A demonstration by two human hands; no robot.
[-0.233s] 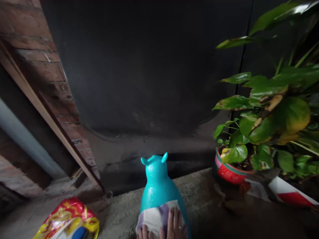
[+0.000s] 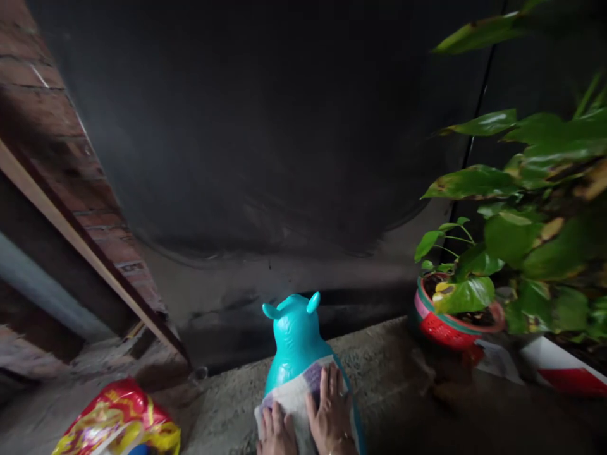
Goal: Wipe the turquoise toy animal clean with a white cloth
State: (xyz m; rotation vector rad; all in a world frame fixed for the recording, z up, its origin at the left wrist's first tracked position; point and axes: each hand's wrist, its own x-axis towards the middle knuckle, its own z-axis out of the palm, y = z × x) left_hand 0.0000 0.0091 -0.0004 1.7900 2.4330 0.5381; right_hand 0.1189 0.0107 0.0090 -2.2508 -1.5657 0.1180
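Pressing a cloth (image 2: 296, 395) flat against the teal toy (image 2: 296, 338), both hands lie open-palmed (grasping nothing): right hand (image 2: 329, 411) nearer, left hand (image 2: 275, 433) lower; toy's long axis runs toward 12 o'clock.

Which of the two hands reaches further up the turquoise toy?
The right hand: flat on the cloth, its fingertips lie further up the turquoise toy than the left hand, which sits lower, near the frame's bottom edge.
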